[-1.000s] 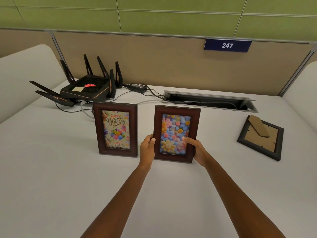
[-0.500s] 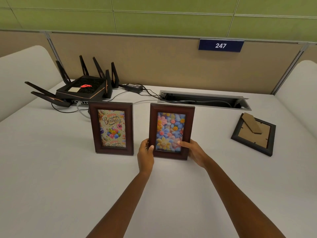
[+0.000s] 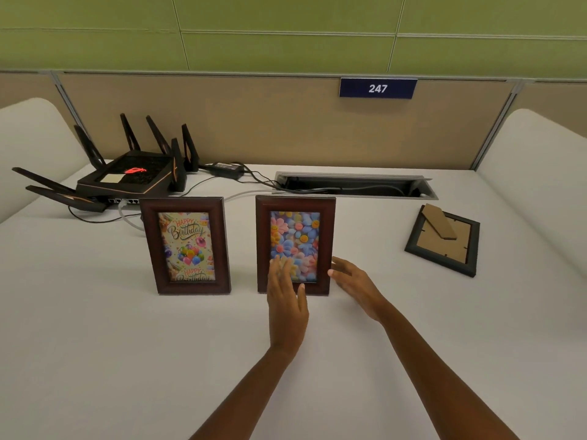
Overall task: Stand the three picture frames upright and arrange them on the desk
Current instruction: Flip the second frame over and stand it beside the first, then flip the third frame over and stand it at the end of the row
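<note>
Near the middle of the white worktop [image 3: 95, 360], from the one head view, two dark wooden frames stand upright side by side: the birthday frame [image 3: 187, 246] on the left and the flower frame [image 3: 295, 244] just to its right, with a gap between them. The left hand [image 3: 286, 300] is in front of the flower frame's lower part, fingers [image 3: 279, 265] spread and loose, grasping nothing; whether they brush the glass I cannot tell. The right hand [image 3: 354, 285] is just beside that frame's right edge, also unclenched and empty.

Well off to the right, the black frame [image 3: 443, 239] lies face down with its cardboard stand on top, so I judge one frame is left to stand. It looks light and stiff, but the glass side would be fragile and smooth. I would take it by the two side rails, swing the stand out, and set it down gently. The standing frames look easy to tip with a nudge.

At the far left sits a router [image 3: 127, 177] with its cables, and a cable tray [image 3: 425, 188] is sunk in the far side.
</note>
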